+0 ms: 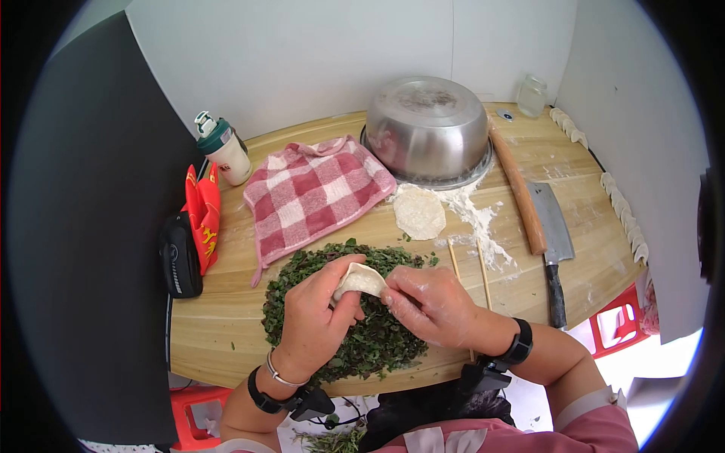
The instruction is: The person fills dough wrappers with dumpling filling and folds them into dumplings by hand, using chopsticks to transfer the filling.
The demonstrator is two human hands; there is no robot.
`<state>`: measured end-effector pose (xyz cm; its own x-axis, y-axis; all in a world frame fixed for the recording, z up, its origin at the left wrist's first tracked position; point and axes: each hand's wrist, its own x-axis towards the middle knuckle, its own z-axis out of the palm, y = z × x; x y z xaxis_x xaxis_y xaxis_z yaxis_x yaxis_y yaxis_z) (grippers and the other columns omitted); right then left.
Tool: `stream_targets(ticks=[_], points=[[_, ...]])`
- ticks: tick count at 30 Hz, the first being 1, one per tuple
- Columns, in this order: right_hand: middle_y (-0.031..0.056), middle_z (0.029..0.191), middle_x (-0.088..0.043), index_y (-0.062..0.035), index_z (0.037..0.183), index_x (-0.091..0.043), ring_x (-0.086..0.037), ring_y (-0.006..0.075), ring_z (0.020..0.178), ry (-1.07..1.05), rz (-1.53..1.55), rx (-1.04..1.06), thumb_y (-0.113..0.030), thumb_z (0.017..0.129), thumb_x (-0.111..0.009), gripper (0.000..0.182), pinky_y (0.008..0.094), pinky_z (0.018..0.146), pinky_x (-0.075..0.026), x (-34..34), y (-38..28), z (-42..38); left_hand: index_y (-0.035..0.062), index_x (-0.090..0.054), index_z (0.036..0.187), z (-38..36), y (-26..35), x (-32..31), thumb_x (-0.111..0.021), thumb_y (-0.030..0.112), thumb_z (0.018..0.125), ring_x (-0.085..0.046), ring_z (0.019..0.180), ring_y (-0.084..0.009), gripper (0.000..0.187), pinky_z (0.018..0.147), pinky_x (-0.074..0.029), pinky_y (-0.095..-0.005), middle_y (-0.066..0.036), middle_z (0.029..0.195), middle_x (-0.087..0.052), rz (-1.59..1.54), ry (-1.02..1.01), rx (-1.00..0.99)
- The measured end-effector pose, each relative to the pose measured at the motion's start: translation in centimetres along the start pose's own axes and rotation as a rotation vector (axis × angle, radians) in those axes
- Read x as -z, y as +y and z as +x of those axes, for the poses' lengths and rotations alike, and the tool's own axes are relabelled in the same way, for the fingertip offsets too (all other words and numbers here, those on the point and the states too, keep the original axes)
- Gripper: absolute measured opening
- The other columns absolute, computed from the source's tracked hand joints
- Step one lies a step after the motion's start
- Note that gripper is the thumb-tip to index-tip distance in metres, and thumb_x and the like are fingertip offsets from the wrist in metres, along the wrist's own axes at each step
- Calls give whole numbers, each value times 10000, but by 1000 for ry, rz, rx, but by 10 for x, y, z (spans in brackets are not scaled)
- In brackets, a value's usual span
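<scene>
A folded dumpling of pale dough is held between both hands over a heap of chopped greens. My left hand grips its left side, thumb in front and fingers behind. My right hand, dusted with flour, pinches the dumpling's right end between thumb and forefinger. Just beyond the greens lies a flat round dough wrapper, close to loose white flour. A pair of chopsticks rests on the wood beside my right hand.
An overturned metal basin stands at the back, with a checked towel to its left. On the right lie a rolling pin and a cleaver. Finished dumplings line the right edge. A bottle stands back left.
</scene>
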<state>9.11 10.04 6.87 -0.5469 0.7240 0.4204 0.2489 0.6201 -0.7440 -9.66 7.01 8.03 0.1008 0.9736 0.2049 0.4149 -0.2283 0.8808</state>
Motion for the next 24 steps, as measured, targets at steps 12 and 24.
stream_targets(ticks=[12, 24], points=[[118, 759, -586, -12, 1063, -488, -591, 310, 577, 6, 237, -132, -144, 823, -637, 312, 368, 578, -483, 3, -8, 1, 22, -532, 1156, 0, -5, -1, -626, -29, 786, -667, 770, -184, 385, 664, -509, -275, -113, 903, -661, 82, -2, -237], [168, 1077, -579, -18, 1210, -447, -638, 241, 914, -266, 740, -436, -5, 805, -581, 427, 334, 661, -525, 4, 3, 3, 28, -544, 1053, 1, -6, 0, -702, 1, 741, -556, 632, -77, 350, 558, -439, -206, -36, 819, -585, -44, 0, -186]])
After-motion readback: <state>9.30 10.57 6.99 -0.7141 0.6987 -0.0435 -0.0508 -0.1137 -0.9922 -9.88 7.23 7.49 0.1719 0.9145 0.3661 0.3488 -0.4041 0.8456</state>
